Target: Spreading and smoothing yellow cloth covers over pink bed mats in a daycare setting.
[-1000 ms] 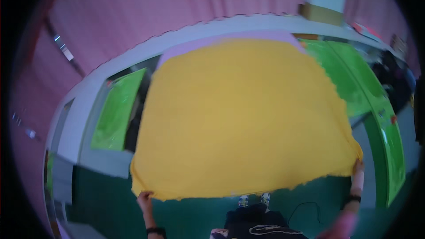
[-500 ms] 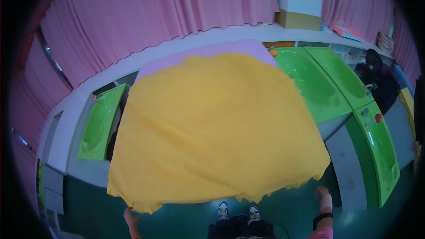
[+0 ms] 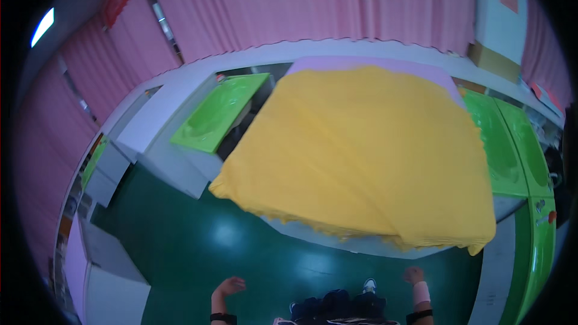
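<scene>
A yellow cloth with a ruffled edge (image 3: 367, 156) lies spread over a table, bunching at its near left corner and near right corner. At the far side a lilac surface (image 3: 415, 70) shows from under it. My left hand (image 3: 229, 286) hangs short of the cloth's near edge, empty, fingers stretched out to the right. My right hand (image 3: 414, 275), with a pale band round the wrist, is below the cloth's near right part. Its fingers look loosely curled, with nothing seen in them. Neither hand touches the cloth.
Green basins stand on both sides, one at left (image 3: 220, 111) and several at right (image 3: 497, 144). White cabinets (image 3: 174, 165) line the left, and a white-and-lilac box-shaped unit (image 3: 114, 277) stands near left. Pink curtains (image 3: 319, 6) hang behind. The floor (image 3: 223, 235) is dark green.
The view has swung left. My left hand has let go of the cloth's near left corner and moved away from it. The cloth's near edge now hangs down over the table.
</scene>
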`<state>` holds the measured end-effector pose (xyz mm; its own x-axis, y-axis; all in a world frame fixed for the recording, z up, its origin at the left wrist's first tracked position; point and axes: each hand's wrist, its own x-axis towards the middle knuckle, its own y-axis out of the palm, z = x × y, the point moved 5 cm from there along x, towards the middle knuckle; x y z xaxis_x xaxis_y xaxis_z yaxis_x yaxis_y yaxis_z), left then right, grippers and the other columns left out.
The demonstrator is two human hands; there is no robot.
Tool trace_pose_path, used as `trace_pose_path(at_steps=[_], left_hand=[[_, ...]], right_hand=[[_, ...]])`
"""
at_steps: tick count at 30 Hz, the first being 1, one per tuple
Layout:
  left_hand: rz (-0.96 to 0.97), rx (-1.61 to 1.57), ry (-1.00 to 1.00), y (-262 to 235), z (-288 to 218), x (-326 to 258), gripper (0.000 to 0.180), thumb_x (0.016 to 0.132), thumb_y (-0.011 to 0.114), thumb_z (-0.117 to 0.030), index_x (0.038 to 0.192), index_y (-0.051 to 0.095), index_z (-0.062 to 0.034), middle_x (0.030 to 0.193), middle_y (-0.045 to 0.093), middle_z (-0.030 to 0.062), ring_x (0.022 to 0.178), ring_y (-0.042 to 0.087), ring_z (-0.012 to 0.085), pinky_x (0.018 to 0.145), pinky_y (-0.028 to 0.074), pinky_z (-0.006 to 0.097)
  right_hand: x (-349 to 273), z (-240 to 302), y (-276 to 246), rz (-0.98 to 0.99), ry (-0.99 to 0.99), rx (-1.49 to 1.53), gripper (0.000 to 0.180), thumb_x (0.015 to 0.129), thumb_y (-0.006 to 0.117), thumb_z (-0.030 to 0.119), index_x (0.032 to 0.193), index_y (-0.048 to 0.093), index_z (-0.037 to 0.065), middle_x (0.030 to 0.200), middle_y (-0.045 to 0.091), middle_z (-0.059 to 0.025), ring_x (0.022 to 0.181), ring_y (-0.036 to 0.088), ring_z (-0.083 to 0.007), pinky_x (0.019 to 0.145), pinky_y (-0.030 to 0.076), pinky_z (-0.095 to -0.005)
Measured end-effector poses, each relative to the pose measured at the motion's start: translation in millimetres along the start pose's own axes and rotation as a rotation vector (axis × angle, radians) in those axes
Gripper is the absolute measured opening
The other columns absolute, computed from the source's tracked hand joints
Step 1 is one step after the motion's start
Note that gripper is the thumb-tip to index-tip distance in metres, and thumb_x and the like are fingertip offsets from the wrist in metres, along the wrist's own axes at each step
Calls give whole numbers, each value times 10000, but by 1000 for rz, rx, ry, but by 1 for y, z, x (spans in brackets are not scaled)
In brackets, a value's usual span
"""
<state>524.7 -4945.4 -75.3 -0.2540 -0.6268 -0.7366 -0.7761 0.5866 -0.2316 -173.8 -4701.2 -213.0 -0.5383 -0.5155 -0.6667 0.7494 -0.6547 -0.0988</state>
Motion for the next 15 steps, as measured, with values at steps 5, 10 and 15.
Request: trace_pose_path(at_steps=[5, 10, 15], left_hand=[[-321, -97, 147, -86, 115, -70, 272, 766, 622, -145, 1016, 568, -52, 951, 624, 43, 890, 587, 154, 777, 463, 301], [-540, -141, 60, -162, 213, -115, 240, 769, 633, -175, 963, 595, -40, 944, 620, 51, 861, 587, 152, 761, 466, 295], [-532, -208, 97, -225, 186, -116, 220, 799, 611, -115, 991, 559, -23, 921, 606, 46, 821, 585, 142, 711, 471, 264]], right_hand=[[-38, 29, 192, 202, -144, -185, 180, 785, 560, 140, 881, 539, -10, 705, 604, -116, 575, 605, -208, 499, 496, -315], [-115, 46, 401, 493, -89, -435, 181, 825, 544, 167, 914, 548, 9, 796, 624, -107, 637, 611, -188, 588, 505, -287], [-149, 54, 581, 830, -262, -538, 188, 847, 526, 192, 918, 549, 19, 781, 614, -76, 704, 602, -150, 622, 497, -276]])
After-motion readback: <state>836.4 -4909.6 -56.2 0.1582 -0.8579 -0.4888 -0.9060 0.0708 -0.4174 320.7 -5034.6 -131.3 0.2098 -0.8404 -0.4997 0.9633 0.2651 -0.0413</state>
